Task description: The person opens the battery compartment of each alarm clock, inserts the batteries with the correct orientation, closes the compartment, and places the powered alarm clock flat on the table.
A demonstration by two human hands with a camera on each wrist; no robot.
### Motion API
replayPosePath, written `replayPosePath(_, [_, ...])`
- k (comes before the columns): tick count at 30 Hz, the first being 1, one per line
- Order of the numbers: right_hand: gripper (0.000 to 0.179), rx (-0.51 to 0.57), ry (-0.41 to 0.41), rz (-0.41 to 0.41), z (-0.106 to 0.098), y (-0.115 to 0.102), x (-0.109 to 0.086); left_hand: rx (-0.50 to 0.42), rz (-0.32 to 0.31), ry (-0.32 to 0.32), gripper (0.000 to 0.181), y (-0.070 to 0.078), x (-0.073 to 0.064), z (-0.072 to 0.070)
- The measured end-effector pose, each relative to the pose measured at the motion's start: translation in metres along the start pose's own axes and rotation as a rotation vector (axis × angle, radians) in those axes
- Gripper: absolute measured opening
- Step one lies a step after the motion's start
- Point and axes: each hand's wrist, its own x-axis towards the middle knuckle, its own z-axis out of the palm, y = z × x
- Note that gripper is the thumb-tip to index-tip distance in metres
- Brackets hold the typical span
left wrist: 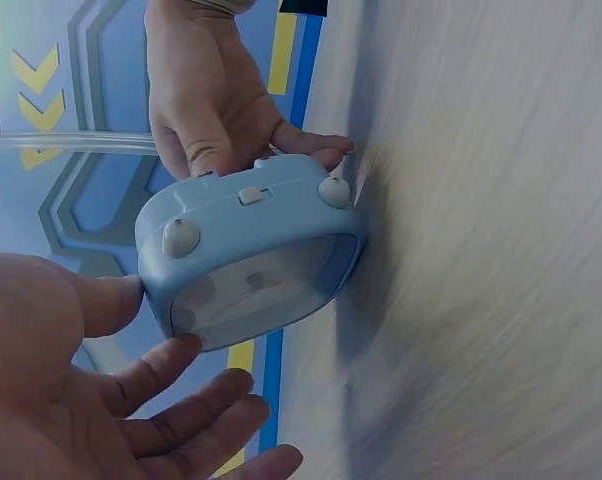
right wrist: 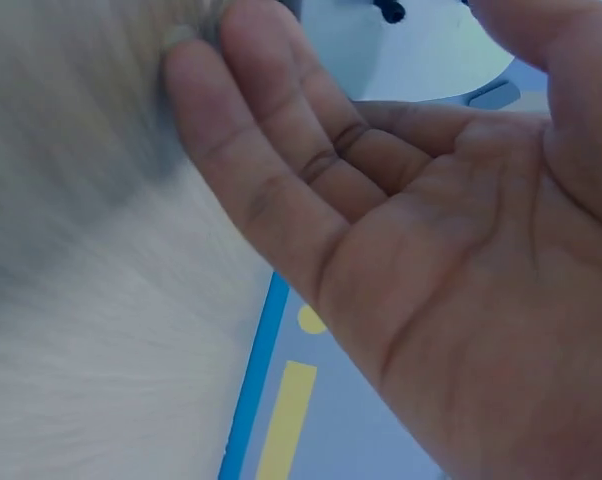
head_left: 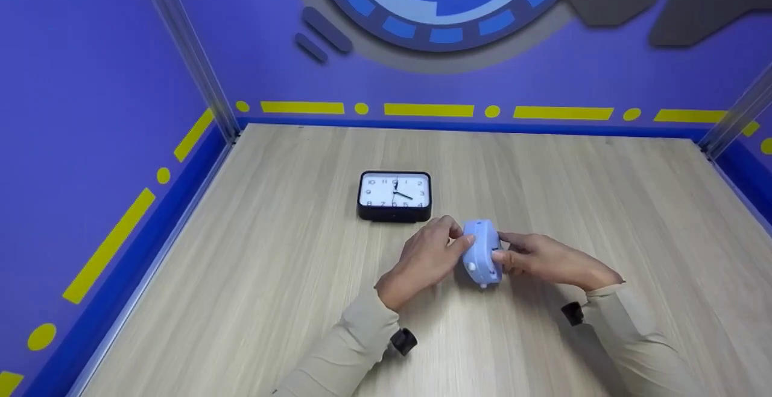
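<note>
A light-blue alarm clock (head_left: pixel 480 252) is held on its edge between both hands, low over the table. My left hand (head_left: pixel 429 251) pinches one edge of its front rim between thumb and index finger; the other fingers are spread in the left wrist view. From the right, my right hand (head_left: pixel 537 258) grips the back of the clock, its thumb toward me. White round knobs and a small white switch show on the near side of the blue clock (left wrist: pixel 246 215). In the right wrist view the palm of my right hand (right wrist: pixel 421 250) fills much of the picture.
A black rectangular clock (head_left: pixel 394 196) with a white dial lies face up behind the left hand. The wood-grain table (head_left: pixel 289 204) is bounded by purple wall panels (head_left: pixel 108 83) with yellow marks. Metal posts (head_left: pixel 187 47) stand at the back corners.
</note>
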Motion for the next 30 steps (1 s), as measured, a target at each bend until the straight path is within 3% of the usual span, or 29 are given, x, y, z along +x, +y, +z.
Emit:
replayPosePath(9, [0.081,0.03,0.019,0.106,0.004,-0.014,-0.001,0.002,0.039,-0.005,0.03,0.002,-0.002,0.001])
replayPosePath(17, [0.085,0.045,0.02,0.126,0.009,-0.017,0.002,-0.002,0.038,-0.019,0.031,0.003,-0.003,0.002])
replayPosePath(23, [0.087,0.089,0.002,0.131,0.008,-0.015,0.001,-0.068,-0.019,-0.045,0.038,0.0,-0.001,0.004])
replayPosePath(26, [0.088,0.122,-0.007,0.132,0.007,-0.014,0.002,-0.047,-0.061,-0.048,0.048,-0.001,-0.001,0.006])
replayPosePath(30, [0.085,0.17,-0.025,0.123,0.005,-0.011,0.0,-0.006,-0.103,-0.098,0.06,-0.002,-0.001,0.007])
